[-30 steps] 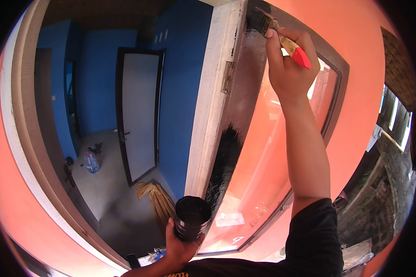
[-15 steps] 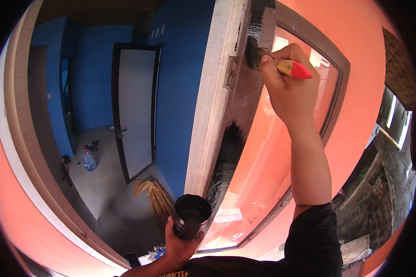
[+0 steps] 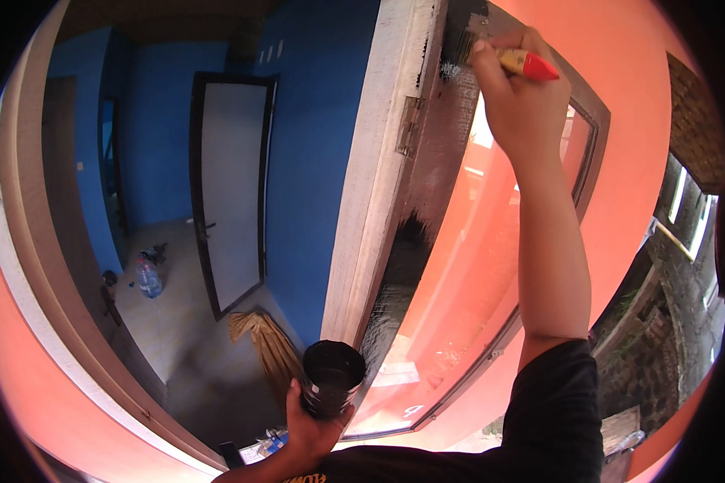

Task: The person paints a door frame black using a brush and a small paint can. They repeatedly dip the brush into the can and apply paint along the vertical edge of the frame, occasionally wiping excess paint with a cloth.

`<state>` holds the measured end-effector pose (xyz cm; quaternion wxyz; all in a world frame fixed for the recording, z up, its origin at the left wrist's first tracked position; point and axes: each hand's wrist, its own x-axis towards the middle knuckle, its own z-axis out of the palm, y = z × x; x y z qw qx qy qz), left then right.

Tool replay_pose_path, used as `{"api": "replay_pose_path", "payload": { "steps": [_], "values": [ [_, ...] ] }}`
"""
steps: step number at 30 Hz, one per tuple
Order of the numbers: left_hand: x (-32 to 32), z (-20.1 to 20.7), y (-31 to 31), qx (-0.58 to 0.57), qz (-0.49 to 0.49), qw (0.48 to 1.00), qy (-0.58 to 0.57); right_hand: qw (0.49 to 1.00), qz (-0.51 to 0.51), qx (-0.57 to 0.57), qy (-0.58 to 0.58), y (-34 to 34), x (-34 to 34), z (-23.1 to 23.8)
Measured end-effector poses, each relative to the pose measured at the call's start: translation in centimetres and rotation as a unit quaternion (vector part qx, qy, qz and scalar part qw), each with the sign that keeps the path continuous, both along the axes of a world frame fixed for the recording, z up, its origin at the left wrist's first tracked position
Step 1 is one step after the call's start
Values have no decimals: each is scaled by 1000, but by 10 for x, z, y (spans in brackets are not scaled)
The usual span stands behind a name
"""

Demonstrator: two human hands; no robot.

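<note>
My right hand (image 3: 528,113) is raised at the top, its fingers pinched around a paintbrush (image 3: 530,64) with a tan handle and red tip. Its dark bristles press on the upper part of a brown door stile (image 3: 437,165), partly behind my fingers. Black paint covers patches near the stile's top and a longer stretch (image 3: 395,278) lower down; brown shows between them. Low in front of me, my left hand (image 3: 314,431) grips an open black paint can (image 3: 330,400) from beneath and the side. The can's inside looks dark.
Glass (image 3: 419,322) fills the door beside the stile. A hinge (image 3: 409,125) joins it to a pale door frame (image 3: 362,201). Through the doorway are a blue-walled room, a white door (image 3: 232,177), a gathered gold curtain (image 3: 262,342) and a plastic bottle (image 3: 147,275).
My right hand and the brush have moved up and slightly right along the stile. Paint marks now show where the brush was. My left hand and the can have barely shifted.
</note>
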<state>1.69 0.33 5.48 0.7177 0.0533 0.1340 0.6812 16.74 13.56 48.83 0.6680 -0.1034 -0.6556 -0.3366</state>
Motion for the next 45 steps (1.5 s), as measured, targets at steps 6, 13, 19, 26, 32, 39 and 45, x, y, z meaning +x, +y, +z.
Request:
{"api": "replay_pose_path", "payload": {
  "steps": [6,13,19,26,32,39,45],
  "values": [
    [-3,7,-4,-12,12,1000,-3,996,56,-62,-17,-20,7,-21],
    [-3,-3,-3,-3,-5,1000,5,1000,-8,18,22,-8,1,13],
    [-6,-5,-6,4,3,1000,7,997,4,-75,-13,-13,3,-3],
    [-6,-4,-7,8,-4,1000,10,1000,17,-14,10,-23,8,14],
    [-5,-2,-6,-20,11,1000,9,996,-8,-83,-29,-8,7,-51],
    [-7,4,-9,-21,11,1000,11,995,52,-82,-28,-31,15,-67],
    [-1,-3,-7,-18,-6,1000,11,1000,28,9,0,-9,7,-35]
  ]
}}
